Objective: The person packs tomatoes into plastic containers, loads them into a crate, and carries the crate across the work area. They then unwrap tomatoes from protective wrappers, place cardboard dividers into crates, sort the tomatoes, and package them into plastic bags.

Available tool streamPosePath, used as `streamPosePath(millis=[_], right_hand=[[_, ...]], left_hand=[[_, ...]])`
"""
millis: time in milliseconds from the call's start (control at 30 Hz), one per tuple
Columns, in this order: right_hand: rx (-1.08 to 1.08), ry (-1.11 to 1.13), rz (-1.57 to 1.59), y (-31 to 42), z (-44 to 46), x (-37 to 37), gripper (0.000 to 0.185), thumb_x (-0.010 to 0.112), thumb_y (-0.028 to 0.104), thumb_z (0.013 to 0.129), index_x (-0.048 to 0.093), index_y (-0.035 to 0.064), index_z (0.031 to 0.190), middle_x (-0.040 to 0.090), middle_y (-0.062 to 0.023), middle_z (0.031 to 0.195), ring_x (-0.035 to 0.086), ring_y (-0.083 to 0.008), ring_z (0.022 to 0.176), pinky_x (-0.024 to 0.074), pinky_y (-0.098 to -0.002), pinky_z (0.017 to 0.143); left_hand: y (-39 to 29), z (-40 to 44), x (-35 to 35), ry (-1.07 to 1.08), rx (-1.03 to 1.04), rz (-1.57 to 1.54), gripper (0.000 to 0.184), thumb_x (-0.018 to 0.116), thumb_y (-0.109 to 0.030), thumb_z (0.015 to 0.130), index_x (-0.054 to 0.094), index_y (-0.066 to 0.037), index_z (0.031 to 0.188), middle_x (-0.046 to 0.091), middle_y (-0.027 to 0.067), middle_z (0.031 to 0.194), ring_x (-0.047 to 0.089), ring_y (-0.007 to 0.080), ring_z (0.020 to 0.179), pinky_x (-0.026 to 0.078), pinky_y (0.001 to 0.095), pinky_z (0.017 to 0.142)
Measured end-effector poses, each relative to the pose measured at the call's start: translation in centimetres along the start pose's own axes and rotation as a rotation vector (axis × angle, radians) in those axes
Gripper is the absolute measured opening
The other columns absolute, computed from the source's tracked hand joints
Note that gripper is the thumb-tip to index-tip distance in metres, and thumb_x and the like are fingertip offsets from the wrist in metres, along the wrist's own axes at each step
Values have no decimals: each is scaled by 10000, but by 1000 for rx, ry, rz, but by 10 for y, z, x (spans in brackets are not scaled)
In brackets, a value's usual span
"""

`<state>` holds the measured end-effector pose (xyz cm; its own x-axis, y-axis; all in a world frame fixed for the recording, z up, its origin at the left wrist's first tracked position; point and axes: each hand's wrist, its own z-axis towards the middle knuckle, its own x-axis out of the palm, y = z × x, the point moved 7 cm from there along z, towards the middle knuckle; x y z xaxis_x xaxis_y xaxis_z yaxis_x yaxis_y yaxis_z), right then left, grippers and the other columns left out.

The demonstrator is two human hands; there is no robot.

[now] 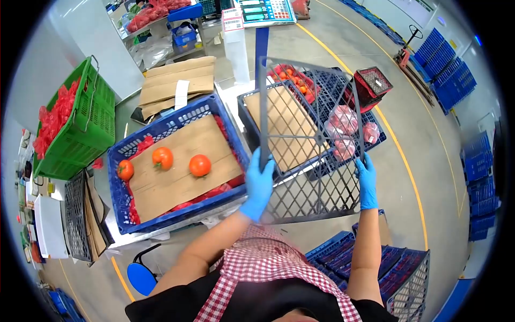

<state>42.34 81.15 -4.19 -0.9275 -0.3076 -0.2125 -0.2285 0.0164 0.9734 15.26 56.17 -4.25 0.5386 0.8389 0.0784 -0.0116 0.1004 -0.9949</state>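
Observation:
My left hand (258, 185), in a blue glove, grips the left side of a black lattice crate (319, 138). On its right side is my right hand (366, 182), also gloved, with fingers closed around the edge. The crate is raised and tilted in front of me. Through its mesh show a dark crate with a cardboard sheet (289, 121) and bagged red produce (343, 121). Left of my left hand stands a blue crate (115, 198), where three tomatoes (200, 165) rest on or beside a cardboard sheet (185, 185). Red netting pokes out around that sheet.
A green crate (99, 107) with red net bags stands at the left. Behind the blue crate are folded cardboard (177, 80) and a scale (265, 12). Stacked blue crates (335, 255) sit low at my right. A blue stool (142, 278) is below the table.

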Motion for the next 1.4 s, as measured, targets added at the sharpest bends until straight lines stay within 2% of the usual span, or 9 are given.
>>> streamPosePath(millis=[133, 167, 267, 567, 767, 1000, 1133, 1333, 1400], right_hand=[[-53, -23, -253, -38, 77, -21, 423, 571, 153, 856, 478, 24, 1248, 565, -1, 889, 476, -64, 659, 417, -216, 567], [-79, 79, -164, -60, 110, -15, 456, 594, 118, 836, 462, 10, 1259, 582, -61, 1079, 523, -117, 890, 440, -260, 774], [61, 225, -242, -107, 196, 22, 449, 589, 118, 825, 471, -21, 1236, 567, -118, 1142, 536, -169, 995, 422, -283, 862], [-391, 257, -902, -162, 308, 164, 387, 618, 190, 726, 582, 58, 1088, 545, -202, 942, 547, -377, 855, 456, -424, 753], [-313, 290, -803, -176, 299, 167, 331, 582, 146, 771, 579, 80, 1095, 552, -207, 934, 551, -368, 858, 458, -412, 755], [-32, 519, -706, -219, 324, 159, 424, 609, 137, 751, 536, 26, 1154, 556, -218, 992, 548, -377, 894, 453, -411, 772], [-503, 429, -733, -117, 352, 223, 608, 598, 86, 715, 405, 36, 1290, 446, -244, 1196, 457, -383, 1087, 374, -398, 947], [-884, 520, -834, -48, 397, 376, 502, 586, 235, 805, 455, 123, 1276, 418, -220, 1286, 390, -366, 1193, 303, -439, 994], [-1018, 541, -917, -56, 410, 411, 431, 567, 295, 826, 518, 119, 1216, 441, -177, 1270, 381, -337, 1202, 299, -438, 979]], left_hand=[[103, 28, 64, -149, -127, 107, 403, 570, -99, 832, 479, -19, 1217, 574, 133, 1002, 559, 224, 889, 442, 326, 797], [122, 31, 70, -206, -131, 144, 392, 571, -100, 827, 487, -21, 1201, 557, 147, 1018, 551, 249, 914, 433, 343, 813], [139, 51, 78, -361, -145, 277, 369, 572, -120, 815, 505, -6, 1160, 506, 181, 1100, 513, 314, 1010, 405, 376, 868], [231, 117, 66, -635, -353, 538, 388, 575, -115, 824, 493, 22, 1178, 489, 190, 1159, 522, 337, 1000, 424, 387, 866], [259, 111, 57, -672, -446, 399, 398, 565, -53, 817, 504, 1, 1207, 604, 171, 1058, 584, 267, 935, 445, 348, 832], [260, 98, 54, -572, -712, 30, 469, 584, -47, 834, 445, -3, 1279, 522, 155, 1225, 528, 233, 1062, 419, 323, 911], [188, 145, 52, -744, -348, 539, 487, 608, -42, 785, 470, -38, 1251, 436, 170, 1289, 417, 320, 1177, 357, 391, 968], [182, 327, 64, -404, 29, 1048, 481, 562, -211, 843, 431, -119, 1297, 354, 142, 1360, 291, 346, 1271, 244, 449, 1043], [202, 373, 60, -364, 100, 1304, 391, 540, -267, 858, 498, -135, 1223, 437, 111, 1282, 353, 335, 1213, 314, 431, 992]])
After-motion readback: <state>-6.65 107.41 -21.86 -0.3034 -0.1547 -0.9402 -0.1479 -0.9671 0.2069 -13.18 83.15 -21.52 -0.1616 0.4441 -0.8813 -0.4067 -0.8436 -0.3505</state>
